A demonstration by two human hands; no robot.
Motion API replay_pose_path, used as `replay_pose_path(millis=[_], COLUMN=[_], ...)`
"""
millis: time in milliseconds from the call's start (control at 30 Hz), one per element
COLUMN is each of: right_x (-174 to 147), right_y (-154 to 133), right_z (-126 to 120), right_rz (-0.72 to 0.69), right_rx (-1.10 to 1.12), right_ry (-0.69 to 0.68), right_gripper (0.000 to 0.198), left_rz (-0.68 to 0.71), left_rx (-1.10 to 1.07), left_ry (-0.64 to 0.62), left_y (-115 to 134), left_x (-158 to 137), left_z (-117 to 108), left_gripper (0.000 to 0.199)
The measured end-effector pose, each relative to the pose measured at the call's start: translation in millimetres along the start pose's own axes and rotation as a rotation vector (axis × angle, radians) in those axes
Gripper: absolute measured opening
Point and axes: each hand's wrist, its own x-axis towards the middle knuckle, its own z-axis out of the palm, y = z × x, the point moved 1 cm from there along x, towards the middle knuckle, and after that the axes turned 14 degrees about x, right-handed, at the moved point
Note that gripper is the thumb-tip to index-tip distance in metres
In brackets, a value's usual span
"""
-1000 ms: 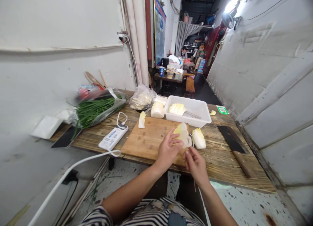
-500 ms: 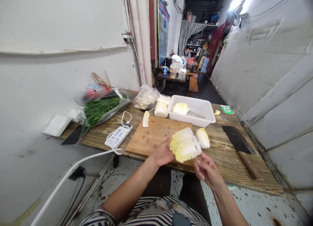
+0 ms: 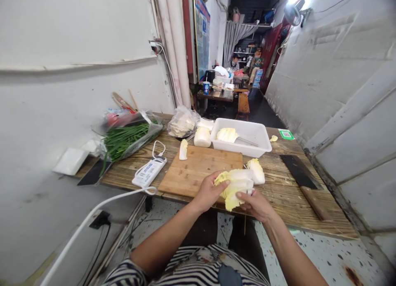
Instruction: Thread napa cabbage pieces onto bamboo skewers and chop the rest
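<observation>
Your left hand (image 3: 209, 191) and right hand (image 3: 256, 203) both close around a pale yellow-and-white wedge of napa cabbage (image 3: 235, 185), holding it at the near edge of the rectangular wooden cutting board (image 3: 198, 170), over the near edge of the weathered plank desk (image 3: 278, 191). Your left fingers curl over the leafy end; your right hand grips the white stalk end from the side with fingers partly bent.

Just beyond the wedge, a second cabbage piece (image 3: 256, 171) lies on the desk off the board's right edge. A small white cabbage stalk piece (image 3: 183, 149) rests at the board's far left corner.

Behind the board, toward the desk's far edge, sits a white rectangular plastic tub (image 3: 259, 134); it holds loose pale cabbage leaves (image 3: 227, 134) at its left end and a thin metal utensil I cannot identify. Left of the tub stands a whitish cabbage chunk (image 3: 202, 137), and beside that a clear plastic bag of pale flat slices (image 3: 182, 124). At the far left corner, another clear plastic bag holds long green chives (image 3: 125, 138).

A white power strip (image 3: 149, 172) with its cord lies left of the board. A dark cleaver with a wooden handle (image 3: 301, 181) lies along the desk's right edge, well apart from your hands.
</observation>
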Motion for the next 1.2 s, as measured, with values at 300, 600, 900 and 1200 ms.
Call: replay_pose_path(millis=[300,600,900,1200], right_x=[-6,-20,-20,-5], right_y=[-32,-33,0,59], right_z=[4,15,28,26], right_rz=[-0.13,-0.138,-0.252,-0.247], right_rx=[-0.188,-0.056,0.024,-0.244], right_ry=[0.096,0.149,0.348,0.339], right_gripper=[0.033,0.033,0.047,0.038], left_rz=[0.064,-0.146,-0.35,-0.314], left_rx=[0.195,-0.384,-0.452,-0.45], left_ry=[0.025,0.064,0.204,0.081], left_y=[13,-6,-35,-47], left_x=[-6,16,11,6], left_z=[2,2,-7,4], left_gripper=[0.026,0.05,0.041,0.033])
